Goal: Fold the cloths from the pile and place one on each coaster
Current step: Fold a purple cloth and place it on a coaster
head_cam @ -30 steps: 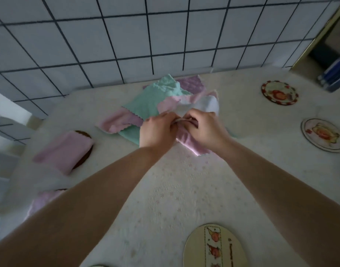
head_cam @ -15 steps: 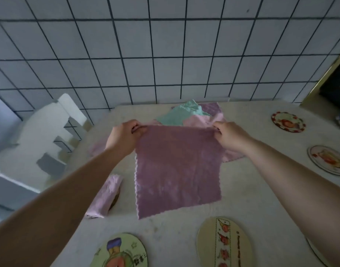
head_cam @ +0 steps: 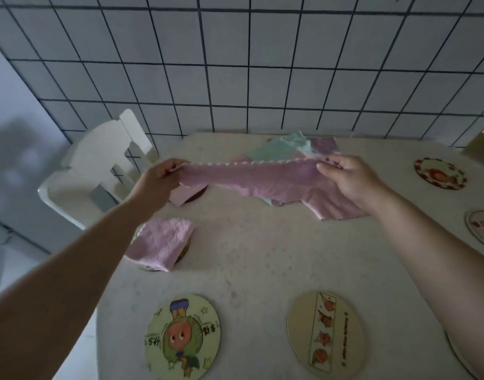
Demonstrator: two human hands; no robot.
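Head view | pink cloth (head_cam: 252, 175) long axis left-right | hands: left (head_cam: 158, 182), right (head_cam: 350, 179) each pinch an end

White table (head_cam: 262, 259): coasters (head_cam: 182, 335), folded cloths (head_cam: 164, 242), cloth pile (head_cam: 290, 145).

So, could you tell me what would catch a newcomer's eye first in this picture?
Most striking is the pink cloth stretched in the air between the left hand and the right hand, above the middle of the table. Behind it, against the tiled wall, lies the pile of cloths. Two folded pink cloths already sit on coasters at the left, while the cartoon coaster at the near edge is bare.
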